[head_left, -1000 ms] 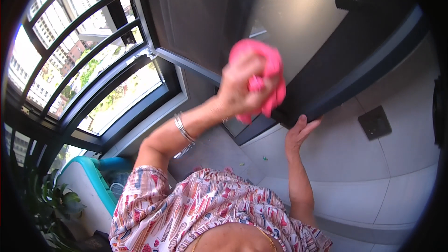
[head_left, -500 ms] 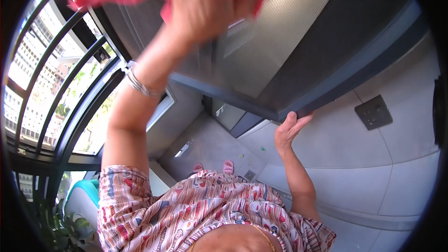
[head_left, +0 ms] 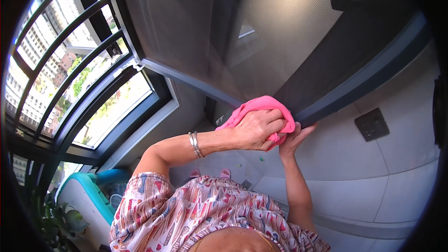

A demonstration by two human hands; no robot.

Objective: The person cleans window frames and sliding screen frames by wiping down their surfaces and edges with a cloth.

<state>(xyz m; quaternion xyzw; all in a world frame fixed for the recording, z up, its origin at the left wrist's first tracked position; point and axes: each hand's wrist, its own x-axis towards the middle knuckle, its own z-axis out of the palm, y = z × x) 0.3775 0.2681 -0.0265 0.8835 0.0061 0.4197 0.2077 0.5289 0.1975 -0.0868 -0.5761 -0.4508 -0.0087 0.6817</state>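
My left hand (head_left: 257, 129), with silver bangles on its wrist, is closed around a bunched pink cloth (head_left: 266, 103). The cloth presses against the lower corner of a large dark glass door (head_left: 186, 32) with a grey frame (head_left: 354, 88). Right beside it, my right hand (head_left: 292, 141) grips the frame at that same corner, its fingers partly behind the frame. The thumb lies close to the cloth, and the two hands nearly meet. Part of the corner is hidden by the cloth.
Barred windows (head_left: 70, 70) line the left side. A teal and white container (head_left: 86, 196) stands at lower left by a leafy plant (head_left: 65, 224). On the right, a dark socket plate (head_left: 372, 124) sits on the pale tiled wall (head_left: 336, 168). Pink slippers (head_left: 226, 173) show on the floor.
My left hand has come down from high on the glass, bringing the pink cloth to the door's lower corner. My right hand stays at that corner.
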